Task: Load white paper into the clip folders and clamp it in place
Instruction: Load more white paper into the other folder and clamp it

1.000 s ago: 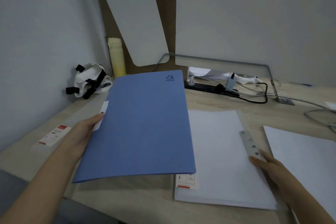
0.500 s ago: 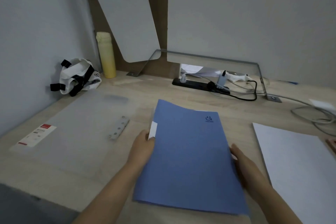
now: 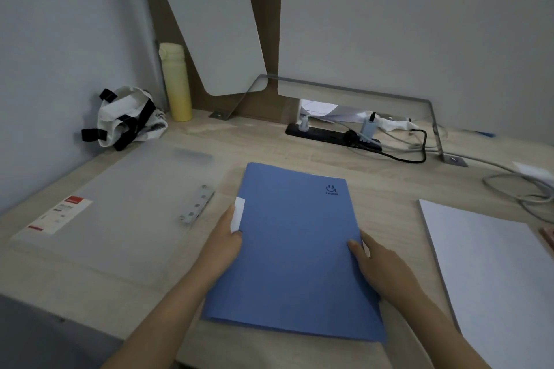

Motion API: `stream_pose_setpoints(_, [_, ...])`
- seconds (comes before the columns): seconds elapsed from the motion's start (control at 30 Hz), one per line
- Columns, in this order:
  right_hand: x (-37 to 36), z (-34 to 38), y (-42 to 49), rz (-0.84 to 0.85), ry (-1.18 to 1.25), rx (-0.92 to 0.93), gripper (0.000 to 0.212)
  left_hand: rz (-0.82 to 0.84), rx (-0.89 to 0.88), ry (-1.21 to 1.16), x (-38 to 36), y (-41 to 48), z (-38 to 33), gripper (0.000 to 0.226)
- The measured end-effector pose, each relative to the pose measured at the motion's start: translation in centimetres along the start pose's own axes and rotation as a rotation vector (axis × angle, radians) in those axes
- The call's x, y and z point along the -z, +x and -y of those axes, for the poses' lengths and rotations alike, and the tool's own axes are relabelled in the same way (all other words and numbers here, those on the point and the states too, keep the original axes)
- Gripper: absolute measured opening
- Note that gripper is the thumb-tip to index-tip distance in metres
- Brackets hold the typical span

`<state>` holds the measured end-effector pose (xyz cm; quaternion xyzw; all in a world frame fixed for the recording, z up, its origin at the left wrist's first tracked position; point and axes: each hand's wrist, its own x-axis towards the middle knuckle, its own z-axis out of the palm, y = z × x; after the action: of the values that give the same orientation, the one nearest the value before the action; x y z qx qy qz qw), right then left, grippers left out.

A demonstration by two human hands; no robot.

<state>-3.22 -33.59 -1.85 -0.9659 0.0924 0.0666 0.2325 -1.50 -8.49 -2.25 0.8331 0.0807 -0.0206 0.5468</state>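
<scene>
So I've got the blue folder [image 3: 296, 249] closed and lying right in front of me on the desk [image 3: 389, 189], with a hand on either long edge. My left hand [image 3: 223, 244] holds the left edge, thumb up against the little white tab [image 3: 238, 216] that sticks out there. The rest of those fingers are tucked under the cover, so I can't see them. My right hand [image 3: 380, 266] grips the right edge about halfway down, thumb flat on top of the cover and the fingers hidden underneath. The folder's tilted a bit, top end leaning right, logo in the far right corner.

The stack of white paper [image 3: 494, 263] lies off to my right, apart from the folder and my right hand. On my left there's a frosted clear folder [image 3: 129, 204] flat on the desk with its metal clip bar [image 3: 196, 204] showing, just beyond my left hand and not touching it.

Back by the wall: a yellow bottle [image 3: 175, 81], a white bag with black straps [image 3: 129, 117], and a black power strip [image 3: 329, 136] with cables.
</scene>
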Motion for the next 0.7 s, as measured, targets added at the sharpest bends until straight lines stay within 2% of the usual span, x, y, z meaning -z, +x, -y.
stream_pose_setpoints(0.07, [0.4,0.9,-0.1,-0.124,-0.318,-0.012,0.045,0.013,-0.056,0.011,1.2,-0.1,0.1,0.043])
stream_pose_setpoints(0.1, [0.6,1.7,-0.4,-0.211,-0.362,0.009,0.042,-0.017,-0.079,0.026,2.2,-0.1,0.3,0.041])
stream_pose_setpoints(0.13, [0.6,2.7,-0.6,-0.293,-0.302,0.061,0.039,-0.080,-0.100,0.063,3.4,0.1,0.8,0.044])
stream_pose_setpoints(0.2, [0.3,5.5,-1.0,-0.302,0.083,0.186,0.032,-0.204,-0.120,0.200,6.4,0.8,2.3,0.049])
stream_pose_setpoints(0.23, [0.2,7.3,-1.3,-0.198,0.331,0.230,0.028,-0.236,-0.119,0.264,8.0,1.1,3.2,0.050])
stream_pose_setpoints(0.3, [-0.7,11.5,-2.1,0.143,0.741,0.246,0.023,-0.271,-0.079,0.406,11.2,1.6,5.1,0.050])
stream_pose_setpoints(0.37, [-2.2,14.9,-2.6,0.424,0.932,0.197,0.029,-0.333,-0.034,0.571,14.2,1.8,6.9,0.050])
stream_pose_setpoints(0.43, [-3.9,17.6,-2.5,0.601,1.086,0.081,0.039,-0.413,0.019,0.685,16.7,1.7,8.3,0.050])
stream_pose_setpoints(0.5, [-5.5,19.7,-2.4,0.713,1.236,-0.068,0.028,-0.477,0.085,0.735,18.4,1.4,9.6,0.052])
stream_pose_setpoints(0.6, [-7.5,22.0,-2.2,0.743,1.322,-0.255,0.010,-0.509,0.116,0.770,19.3,0.9,10.9,0.059])
stream_pose_setpoints(0.7, [-8.6,23.2,-1.7,0.671,1.372,-0.335,0.029,-0.537,0.080,0.787,19.1,0.6,11.4,0.060])
